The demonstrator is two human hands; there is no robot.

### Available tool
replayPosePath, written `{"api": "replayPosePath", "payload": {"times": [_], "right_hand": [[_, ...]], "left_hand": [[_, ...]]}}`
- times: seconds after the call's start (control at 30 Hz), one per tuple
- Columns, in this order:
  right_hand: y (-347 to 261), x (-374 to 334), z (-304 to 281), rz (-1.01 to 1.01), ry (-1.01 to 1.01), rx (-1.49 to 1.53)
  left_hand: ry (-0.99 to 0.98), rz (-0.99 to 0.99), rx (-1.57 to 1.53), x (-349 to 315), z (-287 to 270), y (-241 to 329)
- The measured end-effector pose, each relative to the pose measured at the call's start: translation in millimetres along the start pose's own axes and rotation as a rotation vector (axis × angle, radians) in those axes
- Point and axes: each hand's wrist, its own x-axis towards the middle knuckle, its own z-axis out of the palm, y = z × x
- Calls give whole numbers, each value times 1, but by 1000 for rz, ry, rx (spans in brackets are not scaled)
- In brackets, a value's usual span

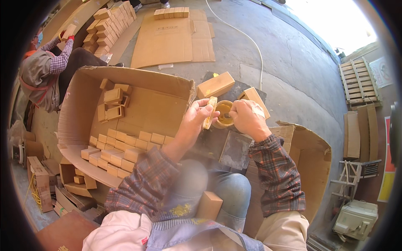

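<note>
Above the person's knees, the left hand (196,115) is pinching one small yellowish wooden piece (210,113), its thumb and fingers clamped on the sides. The right hand (250,119) is hovering at the rim of one round tan cup (223,124), its fingers curling inward; whether they are gripping anything I cannot tell. Two large wooden blocks (216,85) are lying beside the cup on a dark surface (240,88), and one similar block (210,205) is resting between the thighs. Two open cardboard boxes are flanking the person: the left box (148,83) is holding rows of small blocks (118,158), too overlapped to count surely, while the right box (315,161) is standing beyond the right forearm. Small dark printing is showing on flat cardboard (163,44), red lettering is marking a pale garment (119,230), and a red-and-yellow sign (386,186) is hanging far right.
</note>
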Motion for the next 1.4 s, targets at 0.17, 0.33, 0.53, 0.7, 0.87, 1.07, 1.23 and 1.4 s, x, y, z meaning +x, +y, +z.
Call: {"api": "replayPosePath", "payload": {"times": [0.17,0.33,0.53,0.7,0.87,1.07,1.23,1.4], "right_hand": [[-5,-1,12,-59,52,-156],[-1,-1,10,-22,-12,-62],[-4,-3,5,-59,84,7],[-6,-5,7,-14,70,1],[-6,-7,6,-31,96,15],[-1,-23,-13,75,220,232],[16,-57,-23,164,318,596],[27,-104,-24,305,340,1113]], "left_hand": [[-3,4,-11,0,1,0],[-5,-12,-3,0,-2,-1],[-25,2,25,0,-4,-3],[-20,-1,-4,1,-4,-3],[-13,-5,-18,2,-2,-4],[1,28,48,0,-1,4],[62,361,789,4,9,16],[-19,466,1273,17,31,3]]}}
